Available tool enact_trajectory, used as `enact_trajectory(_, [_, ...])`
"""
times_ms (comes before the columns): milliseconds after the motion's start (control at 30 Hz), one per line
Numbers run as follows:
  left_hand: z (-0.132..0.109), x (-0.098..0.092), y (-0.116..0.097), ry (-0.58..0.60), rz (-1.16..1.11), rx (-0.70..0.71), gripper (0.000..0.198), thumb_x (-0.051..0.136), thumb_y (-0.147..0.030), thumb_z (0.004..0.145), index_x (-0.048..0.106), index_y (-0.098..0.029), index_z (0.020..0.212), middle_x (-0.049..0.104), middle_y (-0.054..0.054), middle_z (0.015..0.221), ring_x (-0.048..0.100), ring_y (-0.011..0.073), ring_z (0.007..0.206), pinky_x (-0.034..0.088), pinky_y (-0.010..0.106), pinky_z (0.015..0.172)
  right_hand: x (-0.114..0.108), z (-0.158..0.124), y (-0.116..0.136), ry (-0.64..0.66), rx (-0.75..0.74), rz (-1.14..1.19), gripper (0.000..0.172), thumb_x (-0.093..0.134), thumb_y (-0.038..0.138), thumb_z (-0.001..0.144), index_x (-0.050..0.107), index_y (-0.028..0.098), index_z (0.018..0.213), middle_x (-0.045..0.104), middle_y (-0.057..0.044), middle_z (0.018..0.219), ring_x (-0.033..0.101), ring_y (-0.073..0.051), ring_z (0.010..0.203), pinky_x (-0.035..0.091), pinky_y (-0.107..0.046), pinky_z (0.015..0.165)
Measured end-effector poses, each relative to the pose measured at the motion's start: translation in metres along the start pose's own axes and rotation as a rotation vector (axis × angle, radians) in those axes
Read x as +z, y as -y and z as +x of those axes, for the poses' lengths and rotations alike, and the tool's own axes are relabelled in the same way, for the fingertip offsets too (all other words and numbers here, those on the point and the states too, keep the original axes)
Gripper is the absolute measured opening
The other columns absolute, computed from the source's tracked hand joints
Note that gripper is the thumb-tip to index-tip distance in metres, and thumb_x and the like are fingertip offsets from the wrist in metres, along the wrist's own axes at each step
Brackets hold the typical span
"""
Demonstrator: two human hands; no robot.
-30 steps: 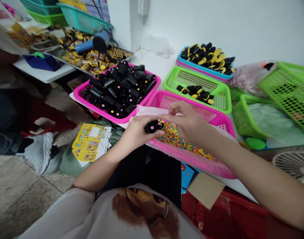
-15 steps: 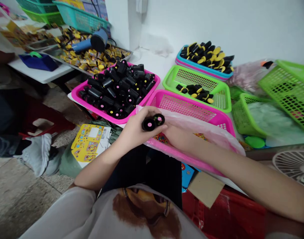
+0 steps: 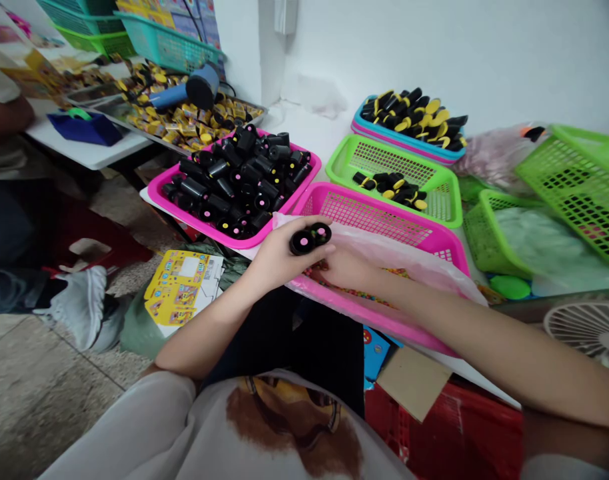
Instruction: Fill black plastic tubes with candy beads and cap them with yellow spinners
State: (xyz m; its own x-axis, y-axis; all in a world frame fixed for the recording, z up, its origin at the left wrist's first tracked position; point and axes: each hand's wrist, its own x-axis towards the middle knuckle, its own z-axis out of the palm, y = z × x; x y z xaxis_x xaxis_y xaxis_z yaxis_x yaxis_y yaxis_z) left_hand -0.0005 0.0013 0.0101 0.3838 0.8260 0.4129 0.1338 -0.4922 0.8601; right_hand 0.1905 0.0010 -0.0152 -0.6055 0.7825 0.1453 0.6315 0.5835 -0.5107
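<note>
My left hand [image 3: 279, 257] is wrapped round two black cylindrical containers [image 3: 309, 238], held side by side with their round openings towards me. A pink dot shows inside each one. Below and to the right, my right hand [image 3: 345, 268] reaches down into a pink basket [image 3: 384, 203] lined with thin clear plastic. Small multicoloured beads or candies [image 3: 367, 295] lie in the liner around that hand. Its fingers are mostly hidden behind my left thumb, so what they hold is not visible. Left of the hands, a second pink basket [image 3: 182, 217] is heaped with similar black containers [image 3: 219, 170].
Behind stand a green basket [image 3: 342, 160] with several black-and-yellow pieces and a blue basket [image 3: 357, 123] piled with more. Further green baskets [image 3: 574, 173] and a fan [image 3: 589, 327] are at right. At left are a metal tray [image 3: 109, 110] of yellow pieces and another person's shoe [image 3: 77, 310].
My left hand has shifted slightly right and up with the two containers. My right hand has moved slightly in the lined basket, and more of the small coloured pieces show beneath its forearm.
</note>
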Motion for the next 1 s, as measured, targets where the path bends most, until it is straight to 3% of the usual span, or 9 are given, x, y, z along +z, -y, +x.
enact_trajectory(200, [0.000, 0.002, -0.003, -0.004, 0.008, -0.018, 0.036, 0.078, -0.030, 0.089, 0.072, -0.017, 0.122, 0.081, 0.007, 0.117, 0.076, 0.0209, 0.110, 0.058, 0.036, 0.103, -0.031, -0.024, 0.013, 0.071, 0.184, 0.171, 0.022, 0.062, 0.024, 0.095, 0.075, 0.023, 0.113, 0.081, -0.004, 0.111, 0.075, -0.023, 0.101, 0.061, -0.038, 0.090])
enact_trajectory(333, [0.001, 0.004, -0.001, -0.011, 0.026, 0.012, 0.030, 0.079, -0.030, 0.089, 0.074, -0.017, 0.115, 0.081, 0.007, 0.114, 0.077, 0.0206, 0.106, 0.059, 0.034, 0.099, -0.050, -0.043, 0.017, -0.038, 0.257, 0.191, 0.026, 0.064, 0.036, 0.096, 0.076, 0.027, 0.118, 0.079, -0.004, 0.124, 0.074, -0.023, 0.111, 0.061, -0.039, 0.095])
enact_trajectory(467, [0.004, 0.007, 0.001, 0.015, 0.043, 0.046, 0.022, 0.077, -0.029, 0.088, 0.075, -0.017, 0.107, 0.083, 0.007, 0.107, 0.078, 0.0210, 0.100, 0.060, 0.035, 0.094, -0.064, -0.051, 0.023, -0.137, 0.267, 0.278, 0.030, 0.068, 0.046, 0.093, 0.077, 0.027, 0.114, 0.080, -0.006, 0.114, 0.076, -0.024, 0.101, 0.063, -0.041, 0.089])
enact_trajectory(567, [0.006, 0.008, 0.000, 0.038, 0.053, 0.038, 0.023, 0.076, -0.030, 0.088, 0.077, -0.017, 0.107, 0.083, 0.008, 0.111, 0.077, 0.0223, 0.106, 0.059, 0.037, 0.100, -0.072, -0.045, 0.030, -0.156, 0.270, 0.322, 0.036, 0.070, 0.051, 0.091, 0.078, 0.026, 0.116, 0.081, -0.005, 0.100, 0.076, -0.022, 0.087, 0.063, -0.040, 0.082])
enact_trajectory(700, [0.008, 0.008, -0.001, 0.053, 0.078, 0.012, 0.030, 0.074, -0.032, 0.088, 0.076, -0.017, 0.115, 0.082, 0.010, 0.120, 0.076, 0.0244, 0.112, 0.057, 0.039, 0.103, -0.079, -0.027, 0.044, -0.202, 0.179, 0.186, 0.028, 0.067, 0.038, 0.095, 0.079, 0.026, 0.117, 0.080, -0.004, 0.101, 0.074, -0.021, 0.083, 0.062, -0.037, 0.077])
enact_trajectory(900, [0.008, 0.008, -0.001, 0.068, 0.118, -0.038, 0.027, 0.072, -0.026, 0.086, 0.077, -0.016, 0.111, 0.082, 0.004, 0.096, 0.076, 0.0195, 0.086, 0.057, 0.030, 0.079, -0.082, -0.007, 0.058, -0.173, -0.089, -0.168, 0.032, 0.056, 0.013, 0.096, 0.077, 0.023, 0.119, 0.076, -0.008, 0.112, 0.071, -0.023, 0.098, 0.059, -0.039, 0.090])
enact_trajectory(1000, [0.009, 0.008, 0.001, 0.059, 0.128, -0.034, 0.026, 0.074, -0.026, 0.086, 0.076, -0.015, 0.109, 0.081, 0.004, 0.093, 0.074, 0.0188, 0.084, 0.055, 0.029, 0.076, -0.080, -0.005, 0.059, -0.166, -0.170, -0.309, 0.039, 0.051, 0.003, 0.091, 0.075, 0.021, 0.117, 0.068, -0.010, 0.108, 0.067, -0.024, 0.097, 0.059, -0.039, 0.085])
